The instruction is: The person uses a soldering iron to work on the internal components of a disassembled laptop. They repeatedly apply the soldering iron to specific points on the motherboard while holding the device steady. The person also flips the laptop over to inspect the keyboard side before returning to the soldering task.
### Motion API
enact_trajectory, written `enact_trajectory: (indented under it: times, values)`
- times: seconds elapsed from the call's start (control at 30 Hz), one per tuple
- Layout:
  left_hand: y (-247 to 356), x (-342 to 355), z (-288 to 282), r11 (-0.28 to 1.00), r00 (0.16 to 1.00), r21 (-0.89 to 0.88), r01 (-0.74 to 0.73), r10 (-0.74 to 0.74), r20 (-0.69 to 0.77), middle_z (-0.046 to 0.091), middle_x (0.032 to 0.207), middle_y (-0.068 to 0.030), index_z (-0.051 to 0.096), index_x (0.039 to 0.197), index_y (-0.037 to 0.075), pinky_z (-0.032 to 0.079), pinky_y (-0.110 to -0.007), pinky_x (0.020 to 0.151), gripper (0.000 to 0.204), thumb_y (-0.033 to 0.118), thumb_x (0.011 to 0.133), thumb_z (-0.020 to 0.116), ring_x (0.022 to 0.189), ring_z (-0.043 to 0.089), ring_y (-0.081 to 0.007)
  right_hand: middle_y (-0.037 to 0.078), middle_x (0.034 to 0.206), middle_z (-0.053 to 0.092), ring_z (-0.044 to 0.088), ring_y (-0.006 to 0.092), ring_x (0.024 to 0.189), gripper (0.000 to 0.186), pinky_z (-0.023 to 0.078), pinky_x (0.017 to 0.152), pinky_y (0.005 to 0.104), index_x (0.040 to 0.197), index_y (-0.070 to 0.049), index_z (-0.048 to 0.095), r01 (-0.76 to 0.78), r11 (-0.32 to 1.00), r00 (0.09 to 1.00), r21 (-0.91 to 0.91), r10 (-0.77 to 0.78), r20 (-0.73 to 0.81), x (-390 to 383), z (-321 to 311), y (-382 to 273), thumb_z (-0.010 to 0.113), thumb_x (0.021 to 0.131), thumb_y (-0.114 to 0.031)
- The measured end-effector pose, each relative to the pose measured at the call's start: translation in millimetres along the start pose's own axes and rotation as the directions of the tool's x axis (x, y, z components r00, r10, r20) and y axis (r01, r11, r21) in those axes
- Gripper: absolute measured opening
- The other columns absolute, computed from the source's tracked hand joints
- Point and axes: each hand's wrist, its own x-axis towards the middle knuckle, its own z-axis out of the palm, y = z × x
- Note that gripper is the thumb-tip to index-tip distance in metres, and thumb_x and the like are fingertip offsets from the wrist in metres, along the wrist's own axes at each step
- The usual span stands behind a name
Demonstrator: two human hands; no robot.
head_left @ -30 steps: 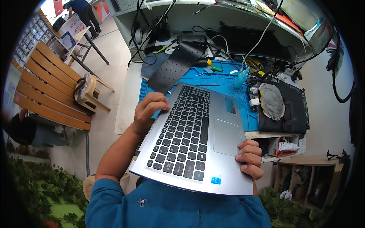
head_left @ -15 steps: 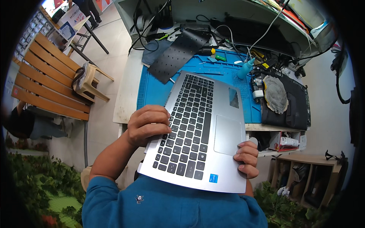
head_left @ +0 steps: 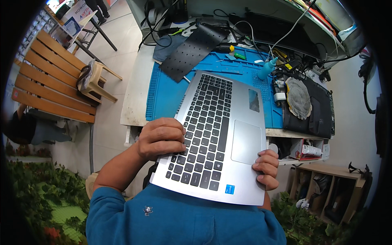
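Observation:
A silver laptop keyboard deck [head_left: 246,185], turned sideways with its touchpad [head_left: 246,142] to the right, lies between my body and the blue mat [head_left: 157,94], its far end over the mat. My left hand [head_left: 161,138] grips the deck's left edge, fingertips curled onto the black keys. My right hand [head_left: 266,168] holds the right edge beside the touchpad, fingers bent over the rim; its thumb is hidden underneath. A black perforated sheet [head_left: 192,52] lies beyond the deck. A light blue bottle [head_left: 266,70] stands at the back of the mat.
A black laptop [head_left: 322,116] with a grey round pad [head_left: 299,97] lies right of the mat. Cables [head_left: 163,41] and tools [head_left: 241,55] crowd the back. A slatted wooden seat [head_left: 53,81], plastic stool [head_left: 98,81] and people [head_left: 53,130] are at left; a wooden cubby [head_left: 330,192] is at right.
My left hand has moved down the left edge toward my body and over onto the keys. The deck's far end appears higher in the view, farther over the mat.

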Motion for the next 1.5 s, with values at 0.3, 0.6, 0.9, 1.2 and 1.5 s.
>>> enact_trajectory:
  times: [0.3, 0.6, 0.9, 1.2, 1.5]
  values:
    - [0, 8, 1, 1.000, 1.000, -0.003, 0.024, -0.024, -0.017, 0.068, 0.091, -0.0063, 0.074, 0.093, 0.008, 0.060, -0.037, 0.074, 0.019, 0.015, 0.075, 0.078, 0.084, 0.071, -0.0258, 0.008, 0.096, 0.061, 0.060, 0.0247, 0.084, 0.035, 0.055, 0.081, 0.0463, 0.100, -0.016, 0.038, 0.006, 1.000, 1.000, -0.027, -0.006, -0.003, 11, 1, -1, 0.071, 0.088, -0.013]
    - [2, 16, -2, 0.995, 0.996, -0.057, 0.085, -0.086, 0.000, 0.070, 0.091, -0.0052, 0.077, 0.089, 0.008, 0.059, -0.036, 0.078, 0.018, 0.018, 0.074, 0.079, 0.090, 0.071, -0.0240, 0.007, 0.094, 0.060, 0.059, 0.0231, 0.082, 0.036, 0.055, 0.081, 0.0437, 0.101, -0.016, 0.037, 0.007, 0.998, 0.999, -0.060, -0.009, -0.042, 26, 7, -2, 0.072, 0.091, -0.016]
    - [3, 18, -4, 0.998, 0.999, -0.042, 0.053, -0.052, 0.014, 0.071, 0.089, -0.0044, 0.077, 0.088, 0.009, 0.060, -0.035, 0.078, 0.017, 0.018, 0.074, 0.080, 0.089, 0.073, -0.0239, 0.007, 0.092, 0.059, 0.058, 0.0224, 0.081, 0.036, 0.054, 0.080, 0.0430, 0.100, -0.016, 0.037, 0.009, 0.997, 0.998, -0.072, -0.013, -0.057, 33, 12, -5, 0.072, 0.092, -0.017]
    - [2, 13, -1, 0.974, 0.986, -0.186, 0.131, -0.147, -0.074, 0.070, 0.100, -0.0127, 0.071, 0.103, 0.003, 0.062, -0.038, 0.086, 0.019, 0.011, 0.086, 0.075, 0.096, 0.073, -0.0280, 0.007, 0.091, 0.059, 0.058, 0.0226, 0.079, 0.035, 0.054, 0.080, 0.0433, 0.099, -0.015, 0.037, 0.025, 0.998, 0.995, -0.056, -0.030, -0.090, 37, 16, -6, 0.072, 0.092, -0.016]
    - [-1, 7, 5, 0.976, 0.931, -0.142, 0.168, -0.204, -0.302, 0.067, 0.105, -0.0139, 0.065, 0.103, 0.005, 0.062, -0.042, 0.092, 0.035, 0.016, 0.080, 0.089, 0.102, 0.073, -0.0276, 0.008, 0.095, 0.062, 0.061, 0.0248, 0.082, 0.037, 0.054, 0.081, 0.0447, 0.099, -0.014, 0.039, 0.082, 0.996, 0.997, -0.036, -0.082, 0.008, 56, 10, -6, 0.074, 0.086, -0.012]
